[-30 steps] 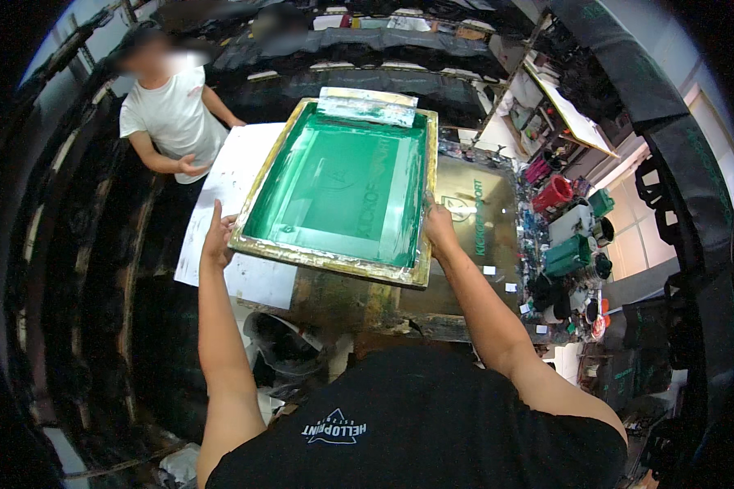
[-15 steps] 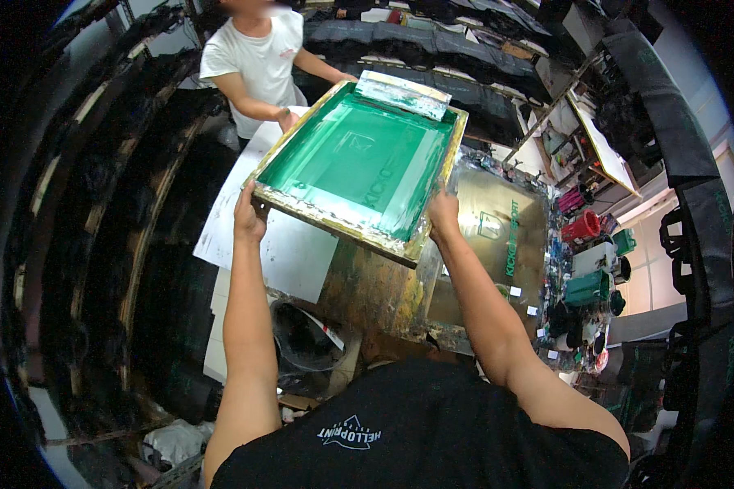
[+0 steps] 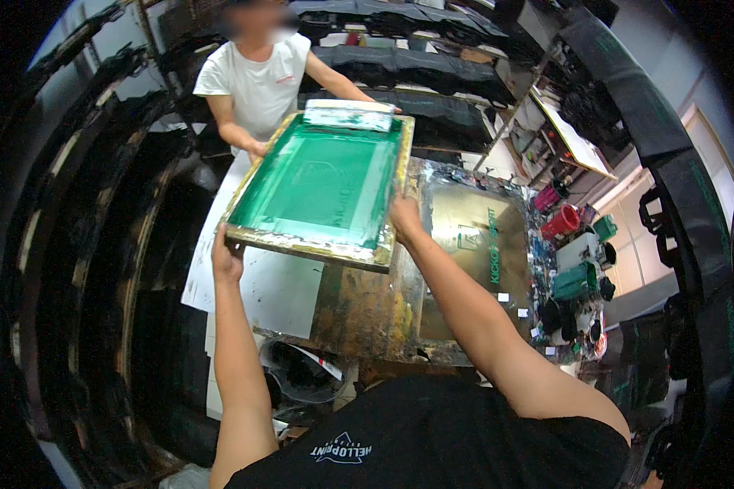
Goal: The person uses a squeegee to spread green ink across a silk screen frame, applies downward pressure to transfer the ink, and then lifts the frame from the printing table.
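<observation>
Over to the head view: holding the screen frame [image 3: 308, 247] up, with the table [image 3: 359, 301] below it, green ink [image 3: 326, 187] across its inside and a squeegee [image 3: 349, 116] lying at its far end. Gripping its near left corner with the left hand [image 3: 228, 259], and its right side with the right hand [image 3: 404, 218], both closed on the rim; cannot tell the finger spread underneath. Meeting a co-worker's hand [image 3: 257, 150] at its left edge. Best to hold level here, to avoid sliding the squeegee or running any wet ink; match pace, share the weight, and stay clear of the metal plate [image 3: 450, 281] to its right and the white sheet [image 3: 277, 285] below its near left.
</observation>
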`<state>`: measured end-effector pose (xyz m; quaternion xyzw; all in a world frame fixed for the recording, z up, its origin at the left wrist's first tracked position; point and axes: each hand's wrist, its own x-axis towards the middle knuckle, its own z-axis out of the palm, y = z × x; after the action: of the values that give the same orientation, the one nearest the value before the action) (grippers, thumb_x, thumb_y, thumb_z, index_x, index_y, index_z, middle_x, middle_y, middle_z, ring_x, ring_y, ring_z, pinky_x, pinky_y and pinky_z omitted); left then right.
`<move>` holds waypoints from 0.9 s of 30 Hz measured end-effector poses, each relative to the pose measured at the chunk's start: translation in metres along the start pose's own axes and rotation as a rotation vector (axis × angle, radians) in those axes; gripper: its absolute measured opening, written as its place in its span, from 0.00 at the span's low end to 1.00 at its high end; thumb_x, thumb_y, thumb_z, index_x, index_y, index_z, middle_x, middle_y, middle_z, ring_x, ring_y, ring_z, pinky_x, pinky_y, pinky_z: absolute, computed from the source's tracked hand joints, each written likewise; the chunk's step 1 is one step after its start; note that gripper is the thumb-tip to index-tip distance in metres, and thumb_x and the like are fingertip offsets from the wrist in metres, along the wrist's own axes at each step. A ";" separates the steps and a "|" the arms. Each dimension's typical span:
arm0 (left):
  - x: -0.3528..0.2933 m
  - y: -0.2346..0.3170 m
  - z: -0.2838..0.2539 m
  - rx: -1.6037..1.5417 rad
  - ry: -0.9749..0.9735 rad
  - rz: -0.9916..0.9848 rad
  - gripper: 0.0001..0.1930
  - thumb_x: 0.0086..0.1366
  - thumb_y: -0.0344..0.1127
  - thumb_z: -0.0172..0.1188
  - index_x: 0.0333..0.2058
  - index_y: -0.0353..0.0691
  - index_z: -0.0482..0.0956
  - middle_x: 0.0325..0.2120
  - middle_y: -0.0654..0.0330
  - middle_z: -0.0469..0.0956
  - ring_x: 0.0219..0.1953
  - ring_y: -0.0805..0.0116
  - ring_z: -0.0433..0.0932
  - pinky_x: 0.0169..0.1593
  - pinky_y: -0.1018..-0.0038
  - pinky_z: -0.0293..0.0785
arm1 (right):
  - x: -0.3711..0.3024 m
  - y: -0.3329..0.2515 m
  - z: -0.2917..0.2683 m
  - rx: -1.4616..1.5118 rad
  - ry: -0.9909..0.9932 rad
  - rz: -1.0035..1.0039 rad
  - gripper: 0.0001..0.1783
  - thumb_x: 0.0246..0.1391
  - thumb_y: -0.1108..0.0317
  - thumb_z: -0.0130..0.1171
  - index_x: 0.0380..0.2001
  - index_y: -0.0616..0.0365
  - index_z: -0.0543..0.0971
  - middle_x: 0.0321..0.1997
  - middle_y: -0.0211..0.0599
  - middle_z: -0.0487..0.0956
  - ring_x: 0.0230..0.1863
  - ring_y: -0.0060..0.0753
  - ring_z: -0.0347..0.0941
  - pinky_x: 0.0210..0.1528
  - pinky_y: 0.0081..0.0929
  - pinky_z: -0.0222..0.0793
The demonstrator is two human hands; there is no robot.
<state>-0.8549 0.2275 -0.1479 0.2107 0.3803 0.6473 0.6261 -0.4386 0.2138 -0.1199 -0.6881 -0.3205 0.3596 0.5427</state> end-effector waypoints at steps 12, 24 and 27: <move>-0.018 0.026 0.004 0.083 0.079 -0.044 0.29 0.65 0.59 0.58 0.55 0.44 0.73 0.49 0.61 0.73 0.51 0.65 0.72 0.57 0.66 0.69 | 0.021 -0.047 0.031 -0.146 -0.023 0.070 0.44 0.59 0.38 0.52 0.43 0.83 0.75 0.45 0.69 0.78 0.47 0.59 0.78 0.46 0.46 0.71; -0.076 -0.050 0.041 0.125 0.086 -0.143 0.45 0.66 0.69 0.46 0.66 0.36 0.50 0.57 0.47 0.69 0.55 0.57 0.70 0.57 0.66 0.67 | 0.027 -0.011 -0.102 0.486 -0.209 0.217 0.30 0.69 0.47 0.29 0.53 0.56 0.74 0.39 0.39 0.76 0.33 0.33 0.72 0.37 0.34 0.74; -0.112 -0.106 0.030 0.181 0.029 -0.334 0.45 0.66 0.68 0.46 0.64 0.33 0.54 0.56 0.46 0.69 0.53 0.57 0.70 0.55 0.67 0.69 | 0.020 0.024 -0.207 0.367 -0.025 0.277 0.30 0.68 0.48 0.29 0.51 0.55 0.76 0.36 0.36 0.78 0.29 0.31 0.73 0.36 0.32 0.74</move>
<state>-0.7488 0.1178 -0.1865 0.1909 0.4757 0.5004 0.6977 -0.2519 0.1186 -0.1145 -0.6107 -0.1592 0.4914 0.6002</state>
